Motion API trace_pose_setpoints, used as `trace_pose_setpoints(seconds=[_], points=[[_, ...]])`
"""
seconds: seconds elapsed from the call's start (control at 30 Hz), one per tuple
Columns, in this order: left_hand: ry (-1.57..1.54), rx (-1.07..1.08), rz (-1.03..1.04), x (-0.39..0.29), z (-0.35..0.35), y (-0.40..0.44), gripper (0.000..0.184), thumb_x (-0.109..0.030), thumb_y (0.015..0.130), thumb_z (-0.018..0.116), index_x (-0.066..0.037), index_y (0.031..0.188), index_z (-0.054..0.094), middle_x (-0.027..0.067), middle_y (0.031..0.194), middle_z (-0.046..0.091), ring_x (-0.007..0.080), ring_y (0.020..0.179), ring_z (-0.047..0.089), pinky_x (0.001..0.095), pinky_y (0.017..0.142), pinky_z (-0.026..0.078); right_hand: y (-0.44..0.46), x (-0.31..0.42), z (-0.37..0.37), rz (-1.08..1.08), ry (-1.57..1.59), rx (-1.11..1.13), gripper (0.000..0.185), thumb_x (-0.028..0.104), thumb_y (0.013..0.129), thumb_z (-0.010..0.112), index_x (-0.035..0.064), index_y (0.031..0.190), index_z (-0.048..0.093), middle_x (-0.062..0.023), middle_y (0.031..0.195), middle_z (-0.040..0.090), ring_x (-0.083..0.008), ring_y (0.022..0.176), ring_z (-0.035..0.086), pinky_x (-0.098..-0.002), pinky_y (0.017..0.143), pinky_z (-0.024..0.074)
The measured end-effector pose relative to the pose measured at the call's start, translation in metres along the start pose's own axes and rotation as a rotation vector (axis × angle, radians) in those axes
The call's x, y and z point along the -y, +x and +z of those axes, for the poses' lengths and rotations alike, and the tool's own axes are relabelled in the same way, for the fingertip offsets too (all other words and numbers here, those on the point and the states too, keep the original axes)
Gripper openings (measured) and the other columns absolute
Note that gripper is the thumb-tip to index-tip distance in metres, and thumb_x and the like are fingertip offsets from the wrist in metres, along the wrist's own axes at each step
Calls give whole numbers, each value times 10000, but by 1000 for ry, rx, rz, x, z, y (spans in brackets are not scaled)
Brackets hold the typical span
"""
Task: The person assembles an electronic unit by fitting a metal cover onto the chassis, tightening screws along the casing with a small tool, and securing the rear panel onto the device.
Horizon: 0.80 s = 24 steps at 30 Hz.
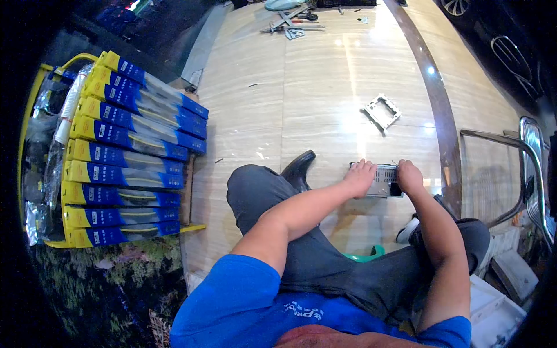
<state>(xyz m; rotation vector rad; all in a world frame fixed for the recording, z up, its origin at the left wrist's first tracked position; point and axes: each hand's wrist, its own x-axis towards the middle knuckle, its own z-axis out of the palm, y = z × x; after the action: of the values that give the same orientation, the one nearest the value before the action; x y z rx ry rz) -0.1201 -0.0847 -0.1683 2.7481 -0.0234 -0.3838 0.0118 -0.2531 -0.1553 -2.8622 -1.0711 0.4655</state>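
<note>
A silver metal case [384, 181] with rows of slots and a dark square opening lies on the tiled floor in front of me. My left hand [361, 178] grips its left end, fingers over the top. At the right end, my right hand [410, 176] is closed, its fingers curled against the case's upper corner. Something thin and dark shows by those fingertips, too small to make out. Farther forward lies a white open frame [383, 113], apart from both hands.
Blue and yellow packages [125, 174] fill a yellow rack on the left. Several metal tools [290, 26] lie at the far end of the floor. A chrome-framed chair [531, 174] stands at right, near a dark car [493, 46]. Something green [371, 254] sits under my legs.
</note>
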Motion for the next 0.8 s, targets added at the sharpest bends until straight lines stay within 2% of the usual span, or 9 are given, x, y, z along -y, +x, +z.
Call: trace_pose_setpoints(seconds=[0.37,0.53,0.6,0.63,0.67,0.7,0.73,0.77,0.8], points=[[40,20,6,0,-2,1,996,-224,588,881,34,1396,358,224,1367,442,401,1348,377,471,1088,367,1,-13,8,17,99,3,141,90,869,487,-20,913,563,-266,921,624,-421,880,634,-488,796,519],[27,-19,-5,-4,-6,-5,1003,-250,599,890,26,1402,356,223,1363,450,402,1343,384,477,1095,350,2,-21,14,-97,162,-57,133,87,859,504,-27,869,570,-274,879,628,-423,881,626,-488,789,507],[23,54,-41,-9,-16,-6,938,-272,677,847,3,1420,345,232,1369,444,403,1347,383,490,1104,332,0,-17,9,-118,194,-57,135,92,848,534,-31,864,587,-273,869,635,-430,868,625,-484,781,506],[22,55,-34,-13,-20,-7,938,-272,677,847,3,1420,345,232,1369,444,403,1347,383,490,1104,332,-1,-13,7,-147,229,-57,140,98,838,563,-34,859,605,-272,859,642,-436,854,624,-480,773,505],[16,41,-68,-15,-21,-6,854,-287,727,804,-33,1414,366,222,1339,471,398,1319,409,493,1086,345,-2,-6,6,-141,227,-60,140,98,838,563,-34,859,605,-272,859,642,-436,854,624,-480,773,505],[11,25,-102,-17,-22,-5,770,-302,777,762,-69,1409,388,211,1309,499,394,1291,434,497,1068,358,-4,2,4,-172,353,-63,141,101,830,587,-34,846,620,-253,815,648,-406,796,635,-462,733,509],[20,19,-87,-18,-25,0,770,-302,777,762,-69,1409,388,211,1309,499,394,1291,434,497,1068,358,-5,8,0,-198,478,-77,142,105,823,611,-35,833,635,-234,771,654,-376,738,647,-445,693,513],[-83,10,-110,-19,-27,3,634,-308,812,716,-100,1351,456,186,1253,534,390,1235,467,502,1033,377,-7,16,-5,-192,477,-87,142,105,823,611,-35,833,635,-234,771,654,-376,738,647,-445,693,513],[-194,4,-143,-17,-23,3,504,-313,847,670,-130,1293,524,161,1197,570,386,1178,499,507,998,397,-10,27,-7,-114,601,58,179,135,835,614,-42,836,637,-242,780,656,-364,727,656,-433,689,519]])
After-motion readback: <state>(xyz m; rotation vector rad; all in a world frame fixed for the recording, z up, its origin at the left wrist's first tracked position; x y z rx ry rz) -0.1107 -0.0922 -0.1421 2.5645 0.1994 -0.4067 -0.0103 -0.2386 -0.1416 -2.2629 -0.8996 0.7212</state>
